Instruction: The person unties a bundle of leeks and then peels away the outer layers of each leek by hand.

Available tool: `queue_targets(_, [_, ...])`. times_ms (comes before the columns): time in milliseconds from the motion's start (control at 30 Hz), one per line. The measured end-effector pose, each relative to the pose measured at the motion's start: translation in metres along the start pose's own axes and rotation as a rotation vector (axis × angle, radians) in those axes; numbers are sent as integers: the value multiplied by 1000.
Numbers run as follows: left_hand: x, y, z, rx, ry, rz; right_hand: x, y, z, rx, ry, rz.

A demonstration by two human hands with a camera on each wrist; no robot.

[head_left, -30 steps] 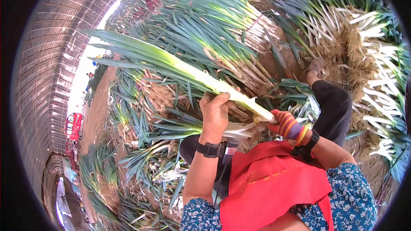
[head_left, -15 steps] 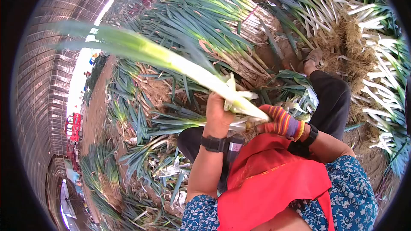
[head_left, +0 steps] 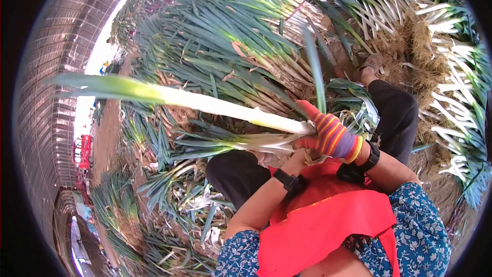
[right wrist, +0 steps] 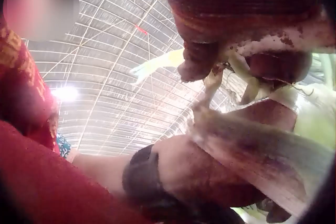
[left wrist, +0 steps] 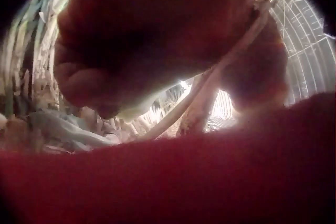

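A long leek (head_left: 220, 103) with a white stalk points left, its root end gripped by my right hand (head_left: 335, 136) in a striped glove. Just below the glove is my bare left hand (head_left: 296, 163), partly hidden by it. A brownish outer layer (right wrist: 252, 150) lies across the bare left hand (right wrist: 215, 169) in the right wrist view, and the fingers curl round it. The gloved right hand (right wrist: 241, 3) is above. A dark hand (left wrist: 147, 35) and a thin peeled strip (left wrist: 205, 87) fill the left wrist view. One green blade (head_left: 314, 72) stands up by the glove.
Leek bundles (head_left: 246, 36) cover the ground ahead. White-stalked leeks (head_left: 458, 107) with roots lie at the right, beside a bent leg (head_left: 394, 113). Leaf scraps (head_left: 205, 200) are at lower left. A red apron (head_left: 328, 220) covers the lap, and a red vehicle (head_left: 83, 152) stands far left.
My left hand has moved from the stalk down to the root end, below the glove. The leek has swung lower, nearer level, and a green blade now stands up beside the glove.
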State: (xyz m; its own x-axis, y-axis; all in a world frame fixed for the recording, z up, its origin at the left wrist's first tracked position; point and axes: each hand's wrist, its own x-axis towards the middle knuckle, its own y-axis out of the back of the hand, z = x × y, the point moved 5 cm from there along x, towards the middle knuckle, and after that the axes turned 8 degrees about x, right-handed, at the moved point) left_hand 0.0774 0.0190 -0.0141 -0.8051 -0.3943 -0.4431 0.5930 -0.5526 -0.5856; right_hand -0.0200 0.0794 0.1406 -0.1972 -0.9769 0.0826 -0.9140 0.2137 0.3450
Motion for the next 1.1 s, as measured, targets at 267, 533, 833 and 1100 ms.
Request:
queue_targets(267, [-72, -21, 100, 1126, -379, 376, 13, 24, -2, -177, 376, 128])
queue_targets(533, [-133, -32, 168, -59, -751, 131, 22, -35, 13, 584, 54, -446])
queue_targets(833, [-240, -48, 189, 185, -997, 221, 33, -11, 216, -342, -138, -346])
queue_targets(1100, [-340, -42, 200, 154, -1075, 201, 45, 142, 341, -576, 67, -185])
